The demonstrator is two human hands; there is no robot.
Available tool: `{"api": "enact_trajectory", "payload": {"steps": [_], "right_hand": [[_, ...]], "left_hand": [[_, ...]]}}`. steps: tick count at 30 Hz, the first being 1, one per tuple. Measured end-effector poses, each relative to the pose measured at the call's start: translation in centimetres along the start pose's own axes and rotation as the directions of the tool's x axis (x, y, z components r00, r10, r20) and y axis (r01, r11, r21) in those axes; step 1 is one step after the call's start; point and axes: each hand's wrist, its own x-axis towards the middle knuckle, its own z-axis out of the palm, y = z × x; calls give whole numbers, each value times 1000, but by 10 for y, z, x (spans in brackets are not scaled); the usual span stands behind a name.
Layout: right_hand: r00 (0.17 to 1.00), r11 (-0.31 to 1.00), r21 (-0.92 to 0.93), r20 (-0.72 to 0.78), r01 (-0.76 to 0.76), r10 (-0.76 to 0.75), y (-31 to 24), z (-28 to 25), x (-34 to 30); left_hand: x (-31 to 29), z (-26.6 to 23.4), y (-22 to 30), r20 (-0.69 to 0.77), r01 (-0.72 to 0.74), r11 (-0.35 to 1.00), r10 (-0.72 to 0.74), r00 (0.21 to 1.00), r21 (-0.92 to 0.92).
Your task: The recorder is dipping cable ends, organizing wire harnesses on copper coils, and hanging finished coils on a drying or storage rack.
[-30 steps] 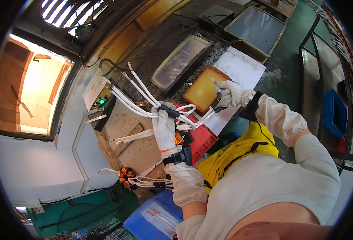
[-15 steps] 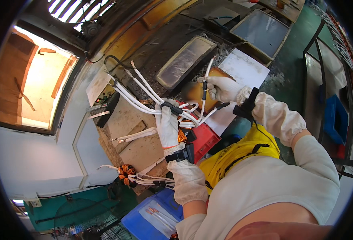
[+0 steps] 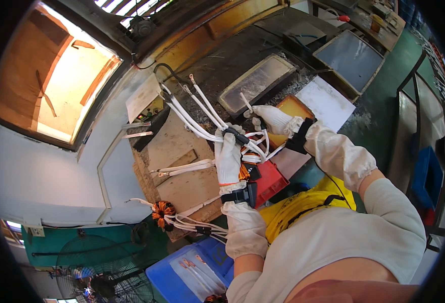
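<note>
My left hand (image 3: 228,159), in a white glove, is closed round a bundle of white cables (image 3: 194,126) at a black sleeve (image 3: 236,135). Several cable ends with metal lugs stick out to the far left. Beneath that hand, a coil of copper wire (image 3: 243,171) is partly hidden. My right hand (image 3: 274,120), also gloved, pinches one white cable (image 3: 246,102) near its end. The tip points up and left, close to the near edge of a rectangular pan (image 3: 256,85). An amber-coloured tray (image 3: 299,107) lies just beyond my right hand, which covers part of it.
A red plastic bin (image 3: 270,183) sits by my left wrist. Another copper coil with white leads (image 3: 163,214) hangs at the board's edge. Below it stands a blue crate (image 3: 177,278) holding cables. White paper (image 3: 328,101) and a grey-topped tray (image 3: 351,60) lie far right.
My right hand has moved left with the cable, bringing its tip from over the tray side to the pan's edge. More of the amber tray shows. My left hand keeps its grip; the view has shifted.
</note>
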Motion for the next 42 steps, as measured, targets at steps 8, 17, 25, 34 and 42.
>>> {"api": "enact_trajectory", "payload": {"steps": [8, 17, 25, 34, 42], "right_hand": [[997, 997, -10, -8, -75, 75, 3, -10, 13], [995, 995, -35, -7, -96, 96, 4, -9, 16], [991, 990, -26, 9, -136, 136, 4, -9, 18], [991, 991, 26, 39, -129, 128, 8, -15, 26], [988, 989, -1, -56, -145, 145, 4, -6, 19]], "left_hand": [[0, 4, -1, -30, 16, 1000, -16, 999, -12], [0, 1, -1, -13, 20, 1000, -20, 1000, -21], [0, 1, -1, -7, -1, 1000, 1, 1000, -2], [0, 1, -2, -7, -4, 1000, 4, 1000, 17], [0, -1, -3, -4, 3, 1000, -3, 1000, 22]]}}
